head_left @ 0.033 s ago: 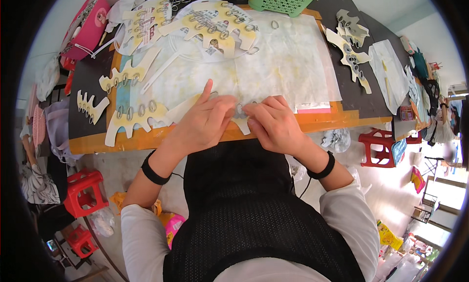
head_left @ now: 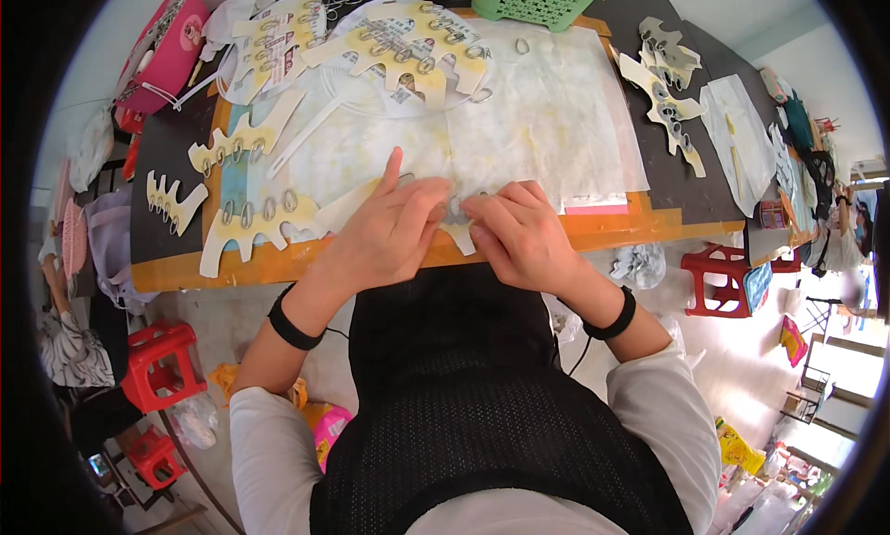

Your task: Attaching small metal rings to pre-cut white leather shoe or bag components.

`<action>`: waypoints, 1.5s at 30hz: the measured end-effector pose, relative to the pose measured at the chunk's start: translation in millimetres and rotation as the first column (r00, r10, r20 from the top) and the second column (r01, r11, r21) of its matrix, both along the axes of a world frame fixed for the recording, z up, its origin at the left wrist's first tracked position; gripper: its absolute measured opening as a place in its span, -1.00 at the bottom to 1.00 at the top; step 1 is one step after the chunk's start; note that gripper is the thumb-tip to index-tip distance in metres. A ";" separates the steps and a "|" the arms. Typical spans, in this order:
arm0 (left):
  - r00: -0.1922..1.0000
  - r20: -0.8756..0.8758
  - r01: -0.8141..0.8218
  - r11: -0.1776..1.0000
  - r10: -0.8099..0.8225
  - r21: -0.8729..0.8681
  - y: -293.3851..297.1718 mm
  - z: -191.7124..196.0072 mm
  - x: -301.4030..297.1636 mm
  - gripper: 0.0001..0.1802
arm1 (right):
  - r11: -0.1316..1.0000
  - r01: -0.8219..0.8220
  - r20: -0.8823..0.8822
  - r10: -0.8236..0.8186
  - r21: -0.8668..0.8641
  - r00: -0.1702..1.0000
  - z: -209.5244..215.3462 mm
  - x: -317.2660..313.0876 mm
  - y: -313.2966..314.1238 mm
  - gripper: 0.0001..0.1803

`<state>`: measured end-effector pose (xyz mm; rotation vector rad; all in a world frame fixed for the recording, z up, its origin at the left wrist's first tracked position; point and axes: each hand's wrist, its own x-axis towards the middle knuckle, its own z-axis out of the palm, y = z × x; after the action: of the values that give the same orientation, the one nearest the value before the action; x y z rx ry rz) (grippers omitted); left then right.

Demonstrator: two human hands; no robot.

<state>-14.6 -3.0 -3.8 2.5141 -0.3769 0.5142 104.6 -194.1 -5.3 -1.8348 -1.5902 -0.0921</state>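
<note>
At the near edge of the table my left hand (head_left: 394, 229) has one digit raised and the others drawn together in a pinch; what they hold is hidden. Close on its right, my right hand (head_left: 527, 236) is closed, fingertips pinching at a cream cut-out piece (head_left: 460, 237) with grey metal-looking rings on it. To the left lies a toothed cream piece (head_left: 264, 227) with several oval metal rings along its teeth. Farther off are a similar piece (head_left: 248, 144) and a small one (head_left: 174, 206).
White fans (head_left: 338, 95) bear more ringed pieces at the back left. A pink basket (head_left: 171, 48) and a green basket (head_left: 538, 2) stand at the far side. More cut-outs (head_left: 663, 99) lie right, beside a plastic sheet (head_left: 737, 146). Red stools (head_left: 165, 368) stand on the floor.
My left hand has shifted very slightly upward. My right hand and the pieces look the same.
</note>
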 end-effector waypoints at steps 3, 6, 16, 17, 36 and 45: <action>1.000 -0.007 -0.005 0.999 0.005 -0.033 -3.4 8.3 -3.6 -0.50 | 1.000 0.007 -0.005 -0.007 -0.022 1.000 4.5 -1.2 2.1 -0.67; 0.998 -0.049 -0.043 0.998 0.041 -0.038 -6.0 7.6 0.3 -0.54 | 1.000 0.002 0.008 -0.002 -0.014 1.000 4.0 1.1 5.5 -0.73; 0.997 0.013 -0.080 0.992 0.079 0.099 -6.3 0.2 4.2 -0.80 | 0.999 0.007 0.218 -0.017 0.046 0.976 -6.5 9.6 11.4 -0.77; 0.997 0.012 -0.078 0.993 0.078 0.089 -6.1 0.7 5.3 -0.81 | 0.999 0.006 0.218 -0.016 0.046 0.976 -6.4 9.7 11.9 -0.77; 0.989 0.150 -0.055 0.961 0.014 0.272 -7.2 -10.5 3.7 -0.92 | 0.996 0.086 0.263 -0.090 0.024 0.960 -3.8 1.1 10.2 -0.86; 1.000 -0.024 0.011 0.980 -0.007 0.201 -7.3 0.7 -12.5 -0.78 | 0.999 -0.046 0.262 0.052 -0.028 0.964 1.3 6.5 0.2 -0.83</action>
<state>-27.1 -10.3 -3.0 2.7088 -0.4512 0.4627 111.0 -193.9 -4.0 -1.8587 -1.8222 -0.3086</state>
